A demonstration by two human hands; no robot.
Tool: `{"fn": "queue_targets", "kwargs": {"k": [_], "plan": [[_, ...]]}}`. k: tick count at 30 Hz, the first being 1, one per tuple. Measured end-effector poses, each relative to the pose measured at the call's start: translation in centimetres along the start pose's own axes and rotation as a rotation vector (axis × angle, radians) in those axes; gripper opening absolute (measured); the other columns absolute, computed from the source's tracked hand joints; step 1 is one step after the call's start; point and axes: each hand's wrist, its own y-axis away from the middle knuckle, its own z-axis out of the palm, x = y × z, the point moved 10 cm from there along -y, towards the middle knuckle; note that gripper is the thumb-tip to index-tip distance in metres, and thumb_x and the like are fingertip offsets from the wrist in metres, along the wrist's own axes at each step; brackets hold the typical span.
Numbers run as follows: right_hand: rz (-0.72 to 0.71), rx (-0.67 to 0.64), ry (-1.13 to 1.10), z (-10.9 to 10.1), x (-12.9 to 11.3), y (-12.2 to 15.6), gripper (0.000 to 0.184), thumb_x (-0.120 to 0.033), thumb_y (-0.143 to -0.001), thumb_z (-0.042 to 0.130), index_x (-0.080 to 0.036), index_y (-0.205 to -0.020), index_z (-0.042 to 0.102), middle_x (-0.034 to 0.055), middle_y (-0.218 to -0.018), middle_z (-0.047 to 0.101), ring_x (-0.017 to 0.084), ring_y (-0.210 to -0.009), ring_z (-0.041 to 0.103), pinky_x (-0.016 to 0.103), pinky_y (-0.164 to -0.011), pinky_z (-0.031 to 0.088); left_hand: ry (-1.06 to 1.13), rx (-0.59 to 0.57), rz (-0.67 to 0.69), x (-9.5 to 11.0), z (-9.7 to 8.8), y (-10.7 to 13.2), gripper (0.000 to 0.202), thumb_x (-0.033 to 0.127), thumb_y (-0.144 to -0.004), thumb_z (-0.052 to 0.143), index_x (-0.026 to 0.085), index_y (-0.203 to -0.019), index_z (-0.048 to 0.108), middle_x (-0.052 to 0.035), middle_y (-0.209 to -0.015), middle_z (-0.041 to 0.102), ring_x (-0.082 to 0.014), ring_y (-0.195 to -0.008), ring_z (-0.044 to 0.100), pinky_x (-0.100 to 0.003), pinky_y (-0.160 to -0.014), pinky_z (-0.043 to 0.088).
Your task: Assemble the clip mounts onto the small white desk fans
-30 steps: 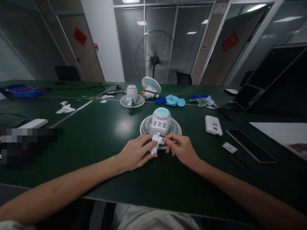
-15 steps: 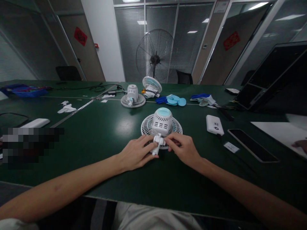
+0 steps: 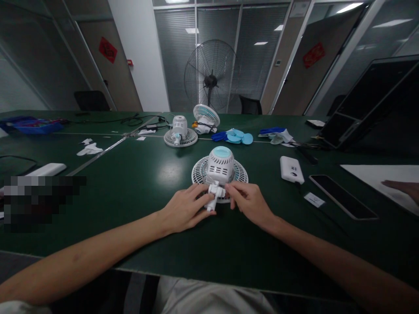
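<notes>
A small white fan [image 3: 221, 168] rests grille-down in front of me, its motor housing with the light blue cap facing up. My left hand [image 3: 186, 207] is closed around the white joint piece [image 3: 212, 203] at the fan's near side, thumb and fingers on either side of it. At the right of that joint, a white knob [image 3: 221, 192] sticks out. The fingers of my right hand [image 3: 248, 201] are pinched at the knob's outer end, partly hiding it.
Behind stand two similar fans [image 3: 180, 131] [image 3: 206, 120], with light blue fan blades [image 3: 240, 136] beside them. To the right lie a white power bank [image 3: 291, 169], a phone [image 3: 342, 196] and paper [image 3: 363, 172], with another person's hand [image 3: 402, 188] over it. A blue tray [image 3: 37, 126] sits far left.
My right fingertips have shifted slightly up and outward, so more of the knob shows. My left hand keeps its hold. The other person's hand has reached farther in over the paper.
</notes>
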Motion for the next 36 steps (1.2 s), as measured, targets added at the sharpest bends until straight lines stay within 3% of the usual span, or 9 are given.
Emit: {"fn": "queue_targets", "kwargs": {"k": [2, 3, 5, 8, 12, 17, 24, 30, 36], "plan": [[0.008, 0.021, 0.017, -0.4, 0.3, 0.0, 0.025, -0.036, -0.108, 0.052, -0.019, -0.100, 0.068, -0.0014, -0.073, 0.069, 0.010, -0.055, 0.062, 0.022, -0.051, 0.049, -0.005, -0.003, 0.006, 0.1, 0.0, -0.1, 0.037, 0.050, -0.108, 0.049, 0.020, -0.129, 0.055, -0.0139, -0.133, 0.059, -0.0271, -0.110, 0.062, -0.039, -0.082, 0.061], [-0.051, 0.042, 0.069, -0.7, -0.1, 0.1, 0.019, -0.035, -0.106, 0.056, -0.019, -0.109, 0.068, 0.0001, -0.080, 0.071, 0.010, -0.057, 0.063, 0.022, -0.053, 0.050, -0.005, 0.000, 0.007, 0.2, -0.1, -0.1, 0.037, 0.049, -0.108, 0.049, 0.020, -0.129, 0.055, -0.0140, -0.133, 0.059, -0.0273, -0.111, 0.062, -0.039, -0.083, 0.061], [-0.246, 0.042, 0.215, -0.8, -1.3, 0.7, 0.024, -0.030, -0.102, 0.063, -0.019, -0.124, 0.063, 0.0050, -0.100, 0.075, 0.011, -0.063, 0.065, 0.024, -0.057, 0.052, 0.001, 0.015, 0.005, 0.1, -0.2, -0.1, 0.037, 0.049, -0.108, 0.049, 0.020, -0.129, 0.055, -0.0141, -0.133, 0.059, -0.0274, -0.113, 0.062, -0.039, -0.085, 0.061], [-0.462, 0.010, 0.375, -0.1, -2.6, 1.6, 0.024, -0.026, -0.101, 0.064, -0.021, -0.125, 0.063, 0.0078, -0.113, 0.075, 0.015, -0.079, 0.071, 0.027, -0.067, 0.056, 0.010, 0.037, 0.002, 0.0, -0.3, 0.0, 0.038, 0.049, -0.108, 0.049, 0.019, -0.130, 0.055, -0.0145, -0.133, 0.059, -0.0269, -0.114, 0.062, -0.039, -0.086, 0.061], [-0.329, 0.022, 0.301, -0.1, -2.2, 0.8, 0.014, -0.029, -0.105, 0.060, -0.021, -0.115, 0.065, 0.0061, -0.107, 0.075, 0.015, -0.082, 0.070, 0.027, -0.069, 0.056, 0.014, 0.023, 0.002, -0.1, -0.1, 0.1, 0.037, 0.049, -0.108, 0.049, 0.019, -0.130, 0.055, -0.0143, -0.133, 0.058, -0.0266, -0.113, 0.062, -0.038, -0.085, 0.061], [-0.126, 0.092, 0.233, -1.2, -1.0, -0.2, 0.018, -0.034, -0.107, 0.056, -0.020, -0.108, 0.068, 0.0044, -0.096, 0.073, 0.015, -0.078, 0.068, 0.027, -0.068, 0.055, 0.014, -0.005, 0.000, 0.0, 0.0, 0.0, 0.036, 0.049, -0.108, 0.049, 0.020, -0.128, 0.056, -0.0137, -0.132, 0.059, -0.0262, -0.111, 0.061, -0.037, -0.082, 0.060], [-0.364, -0.042, 0.355, 0.1, -1.5, 1.2, 0.024, -0.021, -0.105, 0.053, -0.021, -0.128, 0.062, 0.0063, -0.107, 0.073, 0.014, -0.076, 0.066, 0.026, -0.065, 0.052, 0.014, 0.011, -0.014, -0.2, -0.3, 0.0, 0.037, 0.050, -0.108, 0.049, 0.020, -0.129, 0.056, -0.0139, -0.133, 0.059, -0.0266, -0.113, 0.062, -0.037, -0.084, 0.061], [-0.370, -0.028, 0.244, 0.5, -1.3, 1.6, 0.019, -0.019, -0.103, 0.055, -0.021, -0.119, 0.065, 0.0035, -0.094, 0.070, 0.012, -0.068, 0.061, 0.026, -0.060, 0.047, 0.020, 0.004, -0.022, -0.2, -0.2, 0.0, 0.037, 0.050, -0.108, 0.049, 0.021, -0.130, 0.057, -0.0136, -0.133, 0.060, -0.0262, -0.114, 0.062, -0.036, -0.084, 0.061], [-0.443, 0.069, 0.211, -0.4, -2.3, 2.4, 0.034, -0.014, -0.101, 0.056, -0.023, -0.132, 0.065, 0.0026, -0.092, 0.071, 0.011, -0.063, 0.060, 0.026, -0.057, 0.041, 0.015, 0.008, -0.017, -0.3, -0.1, 0.2, 0.038, 0.050, -0.108, 0.049, 0.020, -0.131, 0.056, -0.0142, -0.135, 0.058, -0.0271, -0.116, 0.061, -0.038, -0.086, 0.061]]}}
